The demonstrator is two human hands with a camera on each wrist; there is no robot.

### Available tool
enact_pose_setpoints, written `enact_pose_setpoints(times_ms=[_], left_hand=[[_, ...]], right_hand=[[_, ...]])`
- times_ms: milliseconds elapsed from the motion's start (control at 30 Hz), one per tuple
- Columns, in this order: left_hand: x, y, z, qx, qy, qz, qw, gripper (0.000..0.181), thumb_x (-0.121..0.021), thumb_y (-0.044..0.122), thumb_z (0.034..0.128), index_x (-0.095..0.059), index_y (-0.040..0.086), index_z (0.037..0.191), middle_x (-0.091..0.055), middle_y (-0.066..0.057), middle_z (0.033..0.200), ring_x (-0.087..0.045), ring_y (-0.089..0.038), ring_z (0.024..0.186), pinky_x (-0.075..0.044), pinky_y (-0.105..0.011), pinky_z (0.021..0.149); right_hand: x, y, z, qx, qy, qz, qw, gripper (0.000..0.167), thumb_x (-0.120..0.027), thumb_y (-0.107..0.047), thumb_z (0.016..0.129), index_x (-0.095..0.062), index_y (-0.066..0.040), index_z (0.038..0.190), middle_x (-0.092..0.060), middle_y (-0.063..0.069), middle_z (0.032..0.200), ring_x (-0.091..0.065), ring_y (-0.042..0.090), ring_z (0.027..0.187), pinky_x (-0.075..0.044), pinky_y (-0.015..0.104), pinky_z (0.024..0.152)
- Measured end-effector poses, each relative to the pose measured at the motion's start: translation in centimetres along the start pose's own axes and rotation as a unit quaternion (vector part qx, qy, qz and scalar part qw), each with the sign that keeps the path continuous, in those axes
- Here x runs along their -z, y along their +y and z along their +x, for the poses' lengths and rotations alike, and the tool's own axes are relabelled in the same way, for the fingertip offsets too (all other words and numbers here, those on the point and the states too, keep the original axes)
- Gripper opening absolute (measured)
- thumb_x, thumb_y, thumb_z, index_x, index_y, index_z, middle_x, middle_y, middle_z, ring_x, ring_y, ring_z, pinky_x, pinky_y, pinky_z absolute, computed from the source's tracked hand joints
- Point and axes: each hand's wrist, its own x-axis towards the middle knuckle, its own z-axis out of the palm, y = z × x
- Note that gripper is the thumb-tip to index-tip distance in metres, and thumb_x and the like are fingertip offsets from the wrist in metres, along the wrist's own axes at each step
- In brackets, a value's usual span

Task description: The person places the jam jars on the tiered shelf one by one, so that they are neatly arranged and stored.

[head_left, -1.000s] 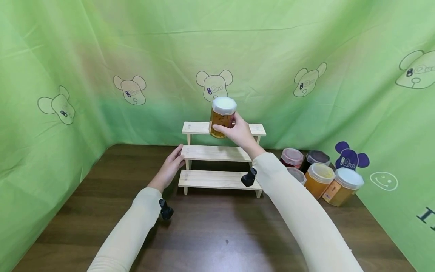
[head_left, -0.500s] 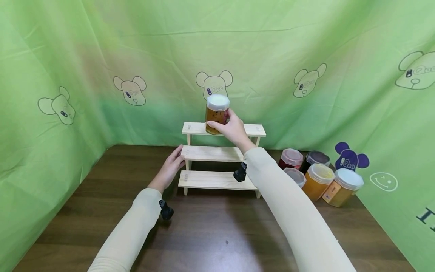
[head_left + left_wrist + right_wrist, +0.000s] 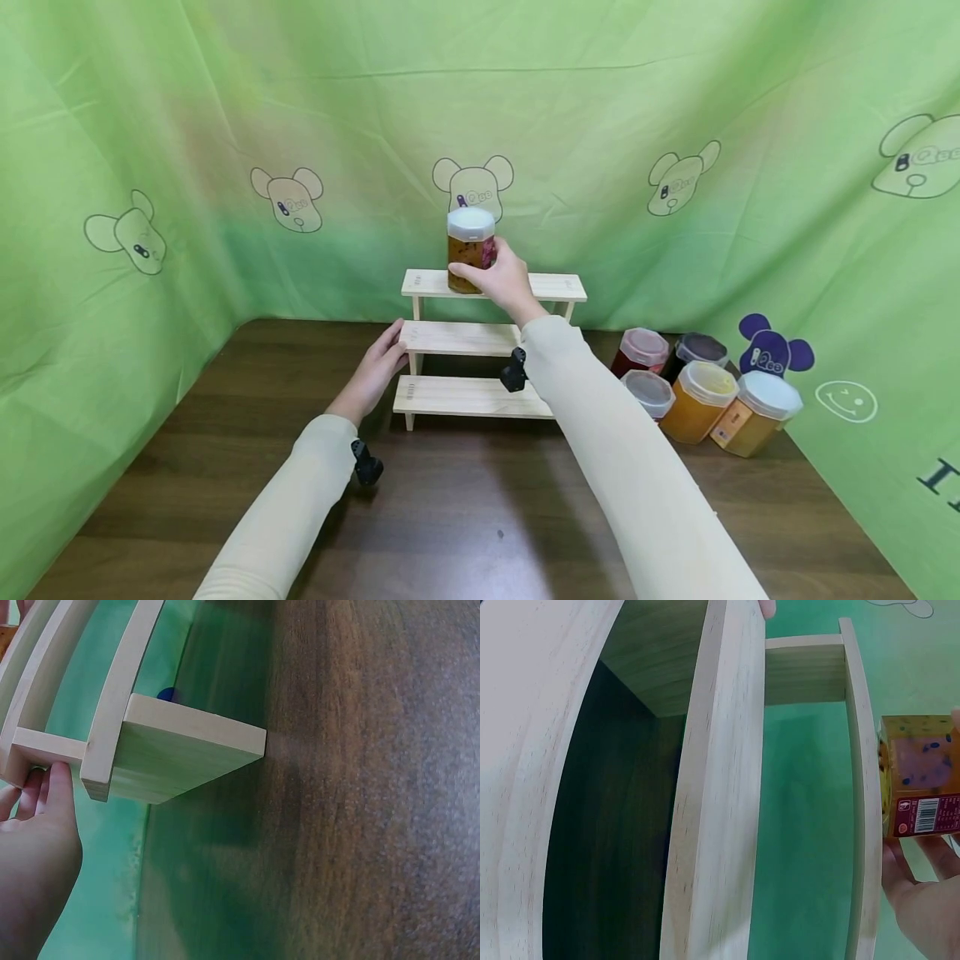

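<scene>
A three-tier wooden display stand [image 3: 480,335] stands at the back of the table. My right hand [image 3: 506,282] holds a white-lidded jar [image 3: 468,250] of amber preserve with dark bits, thumb in front and fingers round its right side. The jar is upright at the top tier, left of its middle. In the right wrist view the jar's base [image 3: 885,780] is very close to the top board; I cannot tell whether it touches. My left hand [image 3: 377,367] grips the left end of the middle tier, and its fingers [image 3: 60,787] show against the wooden support.
Several lidded jars cluster at the right of the table: a red one [image 3: 637,352], a dark one [image 3: 693,352], an orange one [image 3: 699,402] and a golden one [image 3: 753,414]. Green printed cloth [image 3: 360,167] hangs behind and at both sides. The brown table [image 3: 420,517] extends in front.
The right hand has carried the jar leftward and a little farther back over the top tier. The left hand and the stand have stayed in place.
</scene>
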Motion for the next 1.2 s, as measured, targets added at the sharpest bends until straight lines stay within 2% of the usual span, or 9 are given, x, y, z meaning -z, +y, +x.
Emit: enact_pose_setpoints(times_ms=[233,500,933,1200], left_hand=[[0.1,-0.2,0.1,-0.003,0.004,0.0,1.0,0.056,-0.035,0.016,0.1109,-0.013,0.01,0.162,-0.014,-0.012,0.165,-0.022,-0.023,0.149,-0.029,-0.039,0.119],[0.1,-0.1,0.0,-0.001,0.01,-0.001,1.0,0.055,-0.035,0.013,0.1107,-0.015,0.01,0.162,-0.016,-0.012,0.165,-0.024,-0.023,0.148,-0.029,-0.039,0.119],[0.0,-0.2,0.2,-0.001,0.003,0.006,1.0,0.055,-0.035,0.015,0.111,-0.014,0.01,0.162,-0.016,-0.011,0.165,-0.024,-0.022,0.148,-0.03,-0.037,0.118],[0.1,-0.2,0.2,0.0,0.005,0.009,0.9999,0.055,-0.034,0.015,0.111,-0.014,0.01,0.162,-0.015,-0.011,0.165,-0.022,-0.022,0.149,-0.029,-0.039,0.119]], right_hand=[[-0.5,-0.1,0.1,-0.004,0.004,-0.004,1.0,0.077,-0.08,-0.047,0.083,-0.044,-0.014,0.143,-0.059,0.006,0.133,-0.055,0.023,0.121,-0.047,0.042,0.103],[-0.9,-0.3,0.0,-0.019,0.014,0.002,0.9997,0.08,-0.08,-0.045,0.085,-0.042,-0.011,0.146,-0.057,0.009,0.135,-0.055,0.025,0.122,-0.047,0.042,0.103],[-1.3,-0.4,0.1,-0.038,0.014,-0.002,0.9992,0.083,-0.078,-0.048,0.085,-0.038,-0.011,0.148,-0.055,0.01,0.139,-0.053,0.025,0.125,-0.045,0.044,0.106],[-1.5,-0.3,0.2,-0.035,0.018,-0.001,0.9992,0.085,-0.077,-0.049,0.086,-0.037,-0.009,0.15,-0.053,0.011,0.142,-0.052,0.026,0.128,-0.044,0.042,0.108]])
